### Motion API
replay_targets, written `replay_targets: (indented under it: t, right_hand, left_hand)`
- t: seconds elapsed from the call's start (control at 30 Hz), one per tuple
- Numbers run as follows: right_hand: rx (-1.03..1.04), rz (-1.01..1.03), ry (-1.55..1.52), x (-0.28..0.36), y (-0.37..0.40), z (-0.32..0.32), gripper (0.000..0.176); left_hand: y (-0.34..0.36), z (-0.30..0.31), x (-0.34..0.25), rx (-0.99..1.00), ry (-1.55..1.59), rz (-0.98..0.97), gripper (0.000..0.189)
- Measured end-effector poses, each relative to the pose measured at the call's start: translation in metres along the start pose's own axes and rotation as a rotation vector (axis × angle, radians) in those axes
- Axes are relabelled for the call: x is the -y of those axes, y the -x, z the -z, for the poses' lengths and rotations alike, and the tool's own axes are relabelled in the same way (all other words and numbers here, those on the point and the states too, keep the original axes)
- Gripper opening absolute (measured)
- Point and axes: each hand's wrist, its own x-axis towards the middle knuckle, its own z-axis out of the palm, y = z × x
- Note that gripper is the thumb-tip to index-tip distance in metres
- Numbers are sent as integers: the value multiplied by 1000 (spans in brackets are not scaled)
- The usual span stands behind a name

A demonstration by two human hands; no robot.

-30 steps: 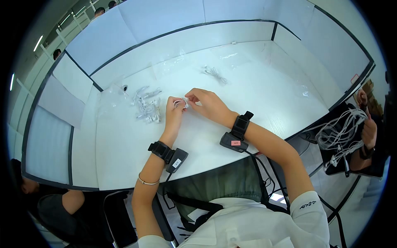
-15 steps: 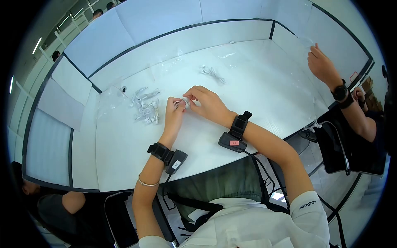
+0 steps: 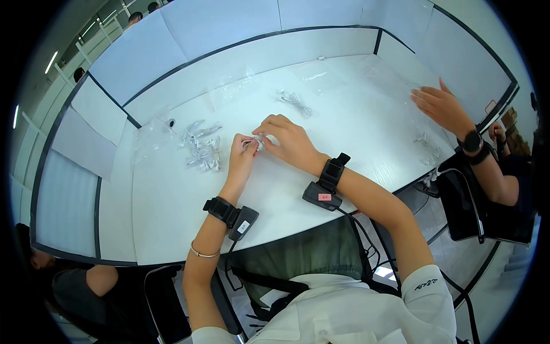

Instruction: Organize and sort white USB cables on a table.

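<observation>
A small white coiled cable [image 3: 258,142] is held over the middle of the white table. My left hand [image 3: 242,150] is closed round the coil from the left. From the right, my right hand [image 3: 283,139] pinches part of the same cable between thumb and fingers. The fingers partly hide it. Left of my hands lies a pile of white cables [image 3: 203,148], some bundled together. Another bundled white cable [image 3: 294,102] rests farther back on the table.
Clear plastic bags [image 3: 153,140] lie at the table's left, with more plastic [image 3: 229,94] along the back. A co-worker's hand [image 3: 441,109] reaches in from the right, near other white cables [image 3: 427,150]. Low white partitions [image 3: 258,49] edge the table.
The co-worker's hand has opened and moved down, away from the plastic it held up, which now lies at the back right. My hands have barely shifted on the cable.
</observation>
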Motion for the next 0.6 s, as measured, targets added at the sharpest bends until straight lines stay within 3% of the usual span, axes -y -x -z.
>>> replay_targets:
  t: [0.6]
  right_hand:
    - [-16, 101, 4, -7, -1, 1, 22]
  left_hand:
    - [0, 1, -3, -18, -26, -66, 7]
